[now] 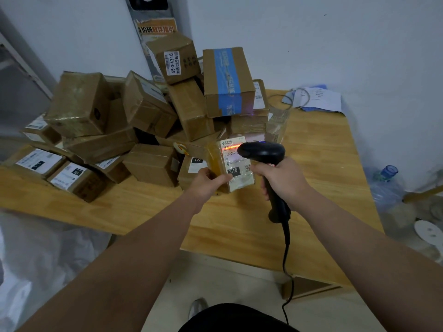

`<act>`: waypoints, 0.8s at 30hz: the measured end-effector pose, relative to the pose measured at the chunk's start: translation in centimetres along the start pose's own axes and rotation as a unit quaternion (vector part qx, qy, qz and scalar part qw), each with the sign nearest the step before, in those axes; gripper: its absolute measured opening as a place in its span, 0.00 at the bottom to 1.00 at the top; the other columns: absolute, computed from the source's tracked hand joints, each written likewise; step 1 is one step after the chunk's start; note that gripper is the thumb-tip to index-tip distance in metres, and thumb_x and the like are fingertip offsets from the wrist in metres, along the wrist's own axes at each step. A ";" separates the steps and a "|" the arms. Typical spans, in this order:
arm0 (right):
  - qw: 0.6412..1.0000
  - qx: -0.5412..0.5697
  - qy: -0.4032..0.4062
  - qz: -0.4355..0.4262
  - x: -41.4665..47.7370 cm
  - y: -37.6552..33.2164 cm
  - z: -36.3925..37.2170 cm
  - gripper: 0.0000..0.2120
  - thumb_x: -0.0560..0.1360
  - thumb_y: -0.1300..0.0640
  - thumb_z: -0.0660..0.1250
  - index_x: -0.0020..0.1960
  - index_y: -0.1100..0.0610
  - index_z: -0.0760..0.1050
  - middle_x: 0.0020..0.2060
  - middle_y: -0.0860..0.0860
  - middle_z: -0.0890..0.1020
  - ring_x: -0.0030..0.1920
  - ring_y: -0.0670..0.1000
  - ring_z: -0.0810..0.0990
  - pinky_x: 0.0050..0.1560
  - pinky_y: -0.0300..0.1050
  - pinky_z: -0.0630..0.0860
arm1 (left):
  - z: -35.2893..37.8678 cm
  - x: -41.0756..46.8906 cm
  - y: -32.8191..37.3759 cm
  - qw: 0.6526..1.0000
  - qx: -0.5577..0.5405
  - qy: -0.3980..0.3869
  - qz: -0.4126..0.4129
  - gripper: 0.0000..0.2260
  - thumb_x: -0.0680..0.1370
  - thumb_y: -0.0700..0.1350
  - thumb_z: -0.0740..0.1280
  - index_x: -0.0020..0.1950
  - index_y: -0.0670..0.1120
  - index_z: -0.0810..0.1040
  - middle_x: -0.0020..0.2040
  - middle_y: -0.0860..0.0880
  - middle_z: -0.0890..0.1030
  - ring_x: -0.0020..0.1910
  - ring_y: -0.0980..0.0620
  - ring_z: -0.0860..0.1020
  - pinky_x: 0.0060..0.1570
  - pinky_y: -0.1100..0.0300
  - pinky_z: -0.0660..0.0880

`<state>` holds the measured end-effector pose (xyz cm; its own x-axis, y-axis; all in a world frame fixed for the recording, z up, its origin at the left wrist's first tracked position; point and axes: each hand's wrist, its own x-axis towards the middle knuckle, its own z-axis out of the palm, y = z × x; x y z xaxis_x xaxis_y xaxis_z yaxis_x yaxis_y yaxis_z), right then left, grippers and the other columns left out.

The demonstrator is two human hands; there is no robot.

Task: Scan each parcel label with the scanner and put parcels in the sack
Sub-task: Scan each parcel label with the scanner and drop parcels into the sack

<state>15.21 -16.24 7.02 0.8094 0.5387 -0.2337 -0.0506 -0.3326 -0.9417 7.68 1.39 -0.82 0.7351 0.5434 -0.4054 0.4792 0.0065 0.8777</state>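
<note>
Now: head view, a scan under way, most parcels left.

The left hand (211, 182) grips a small tape-wrapped parcel with a white label (236, 166) at its 1 o'clock; the right hand (281, 179) is closed round the black corded handheld scanner (263, 153), its red line on the label. A heap of brown cardboard boxes (143, 121) waits on the wooden table (239, 226); the translucent white sack (43, 259) lies at 8 o'clock.

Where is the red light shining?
On the label of the parcel in the left hand, just left of the scanner held by the right hand.
</note>
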 end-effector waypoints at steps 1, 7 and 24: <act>1.000 0.008 -0.002 0.001 0.0 0.0 0.0 0.11 0.73 0.56 0.70 0.35 0.62 0.76 0.26 0.56 0.76 0.27 0.55 0.76 0.31 0.47 0.76 | -0.1 -0.1 0.0 1.000 -0.001 -0.002 0.000 0.25 0.72 0.55 0.73 0.65 0.48 0.74 0.57 0.51 0.81 0.54 0.54 0.78 0.51 0.59 0.71; 0.999 0.031 -0.028 0.015 0.2 -0.1 0.5 0.13 0.73 0.54 0.71 0.36 0.64 0.77 0.26 0.56 0.77 0.26 0.55 0.75 0.31 0.46 0.74 | -0.9 -1.3 -0.7 1.000 -0.001 -0.012 0.006 0.22 0.72 0.56 0.73 0.63 0.49 0.76 0.55 0.53 0.81 0.54 0.53 0.79 0.60 0.53 0.74; 0.979 0.172 -0.051 0.097 -0.1 -2.7 16.7 0.09 0.74 0.55 0.70 0.40 0.60 0.77 0.28 0.55 0.75 0.27 0.52 0.76 0.30 0.44 0.76 | -17.7 -6.8 -6.8 0.985 -0.144 0.096 0.014 0.17 0.78 0.52 0.67 0.64 0.45 0.73 0.54 0.48 0.82 0.50 0.51 0.81 0.46 0.62 0.76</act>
<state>5.52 -2.46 5.52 0.7034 0.5716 -0.4225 -0.4055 -0.1654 -0.8990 -8.99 12.50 0.50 0.6291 0.6952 -0.3478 0.2832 0.2117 0.9354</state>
